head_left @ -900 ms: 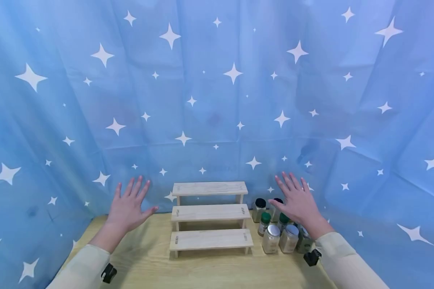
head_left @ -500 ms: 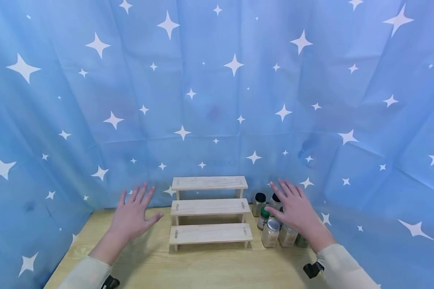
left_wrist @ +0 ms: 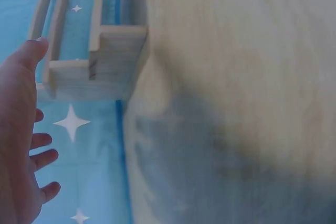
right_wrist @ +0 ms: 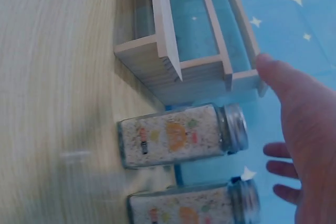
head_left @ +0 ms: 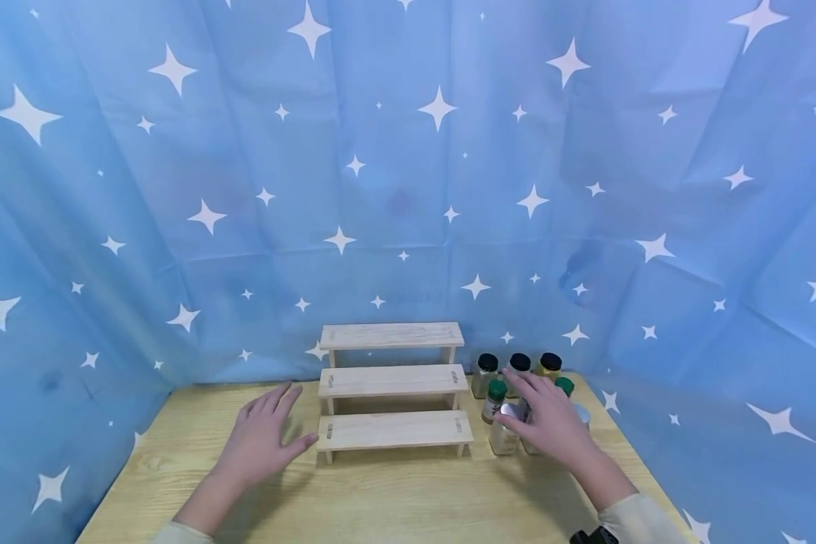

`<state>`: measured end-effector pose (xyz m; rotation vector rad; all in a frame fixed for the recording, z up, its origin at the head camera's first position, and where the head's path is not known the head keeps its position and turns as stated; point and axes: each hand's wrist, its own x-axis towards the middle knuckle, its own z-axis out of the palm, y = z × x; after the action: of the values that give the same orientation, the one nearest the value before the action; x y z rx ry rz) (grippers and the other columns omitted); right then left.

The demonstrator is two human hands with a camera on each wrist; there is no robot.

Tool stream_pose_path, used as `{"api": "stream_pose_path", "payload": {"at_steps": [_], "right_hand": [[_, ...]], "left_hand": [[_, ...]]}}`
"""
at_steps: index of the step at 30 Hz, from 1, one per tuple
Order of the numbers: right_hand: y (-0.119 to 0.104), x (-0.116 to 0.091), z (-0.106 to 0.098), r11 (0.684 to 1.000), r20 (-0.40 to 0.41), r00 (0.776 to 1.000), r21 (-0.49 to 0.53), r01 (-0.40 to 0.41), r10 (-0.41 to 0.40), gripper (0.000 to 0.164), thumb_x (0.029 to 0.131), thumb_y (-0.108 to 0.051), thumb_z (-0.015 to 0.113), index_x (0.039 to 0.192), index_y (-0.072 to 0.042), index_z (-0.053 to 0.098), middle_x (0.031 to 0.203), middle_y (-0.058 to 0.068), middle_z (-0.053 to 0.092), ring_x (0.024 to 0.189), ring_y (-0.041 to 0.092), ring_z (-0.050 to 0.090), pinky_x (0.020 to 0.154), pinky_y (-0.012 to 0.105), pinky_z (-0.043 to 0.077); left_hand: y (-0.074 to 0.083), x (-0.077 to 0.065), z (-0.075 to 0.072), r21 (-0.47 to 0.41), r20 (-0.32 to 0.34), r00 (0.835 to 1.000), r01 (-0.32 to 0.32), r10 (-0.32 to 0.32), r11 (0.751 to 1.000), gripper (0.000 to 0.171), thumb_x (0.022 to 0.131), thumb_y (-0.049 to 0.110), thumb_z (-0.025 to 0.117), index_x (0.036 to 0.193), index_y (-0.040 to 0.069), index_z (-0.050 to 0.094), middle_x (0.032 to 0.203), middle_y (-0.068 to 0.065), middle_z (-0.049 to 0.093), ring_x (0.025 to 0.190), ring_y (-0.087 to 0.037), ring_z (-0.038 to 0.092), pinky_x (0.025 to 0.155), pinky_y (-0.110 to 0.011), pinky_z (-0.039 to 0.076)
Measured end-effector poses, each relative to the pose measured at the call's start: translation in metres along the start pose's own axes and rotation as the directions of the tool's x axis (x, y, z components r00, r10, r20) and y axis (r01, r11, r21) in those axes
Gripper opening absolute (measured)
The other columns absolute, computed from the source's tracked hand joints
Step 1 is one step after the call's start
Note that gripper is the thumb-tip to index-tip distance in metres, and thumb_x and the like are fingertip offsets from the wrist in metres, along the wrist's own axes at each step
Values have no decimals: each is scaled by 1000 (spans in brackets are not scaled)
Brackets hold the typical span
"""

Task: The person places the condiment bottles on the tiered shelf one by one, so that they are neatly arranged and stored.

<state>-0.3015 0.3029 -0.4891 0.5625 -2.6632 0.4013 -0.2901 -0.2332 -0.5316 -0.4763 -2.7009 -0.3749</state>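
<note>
A pale wooden three-step rack [head_left: 394, 431] stands on the table between my two hands. My left hand [head_left: 261, 434] hovers left of it, fingers loosely spread and holding nothing. Over a group of spice jars right of the rack is my right hand [head_left: 551, 415], its fingers extended and hiding some of them. A silver-lidded jar [head_left: 503, 440] is at the front near my right thumb. In the right wrist view this jar [right_wrist: 168, 140] and a second silver-lidded jar [right_wrist: 184, 208] hold pale grains, with the hand above their lids, apart from them.
Black-lidded jars [head_left: 486, 378] stand in the back row, with green-lidded jars [head_left: 495, 397] in front of them. A blue curtain with white stars [head_left: 401, 189] closes off the back and sides of the wooden table [head_left: 381, 499].
Both hands have come lower. The left has moved slightly toward the rack, and the right has shifted over the front jars, uncovering the back row. The head view has tilted down a little.
</note>
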Motion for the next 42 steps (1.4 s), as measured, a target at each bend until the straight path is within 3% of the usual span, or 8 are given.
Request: {"api": "stream_pose_path", "payload": {"at_steps": [9, 18, 24, 32, 38, 42], "right_hand": [[7, -14, 13, 996, -31, 1000, 84, 3, -1, 70, 94, -37, 91, 153, -10, 65, 142, 16, 69, 130, 44, 62, 107, 75, 47], [10, -21, 23, 998, -58, 998, 55, 41, -38, 65, 90, -31, 95, 145, -9, 70, 129, 10, 72, 121, 38, 64, 108, 68, 48], [11, -21, 25, 998, -67, 996, 32, 60, -57, 59, 88, -27, 96, 140, -9, 72, 120, 5, 73, 114, 33, 65, 105, 66, 49], [13, -22, 29, 997, -39, 999, 63, 39, -37, 54, 91, -24, 94, 139, -9, 73, 123, 6, 76, 119, 34, 68, 116, 70, 41], [14, -22, 29, 993, -52, 999, 113, 22, -16, 46, 94, -22, 91, 136, -8, 76, 122, 3, 76, 119, 34, 68, 111, 68, 47], [15, -22, 31, 991, -75, 997, 134, 8, 2, 46, 91, -19, 93, 132, -7, 78, 119, 2, 76, 116, 32, 67, 108, 66, 49]], "left_hand": [[4, -8, 26, -151, 5, 1000, -3, 4, 988, 94, 94, 65, 81, 164, 10, 50, 167, -19, 49, 150, -47, 48, 116, -78, 37], [10, -7, 46, -355, 32, 999, 36, -26, 934, 92, 91, 53, 90, 159, 2, 55, 164, -21, 51, 148, -49, 50, 117, -76, 39], [8, -3, 56, -397, 88, 996, 58, -25, 916, 89, 90, 48, 92, 158, 5, 56, 161, -17, 55, 149, -44, 50, 121, -69, 39], [9, 0, 54, -425, 145, 989, 96, -37, 900, 79, 90, 41, 93, 153, 7, 61, 155, -10, 62, 148, -40, 52, 123, -62, 40], [12, 1, 50, -433, 152, 987, 111, -49, 895, 78, 90, 44, 93, 152, 7, 63, 154, -12, 63, 147, -43, 52, 121, -66, 41], [12, 2, 51, -431, 149, 987, 112, -52, 895, 79, 90, 45, 93, 153, 7, 63, 154, -13, 62, 147, -43, 53, 121, -66, 41]]}}
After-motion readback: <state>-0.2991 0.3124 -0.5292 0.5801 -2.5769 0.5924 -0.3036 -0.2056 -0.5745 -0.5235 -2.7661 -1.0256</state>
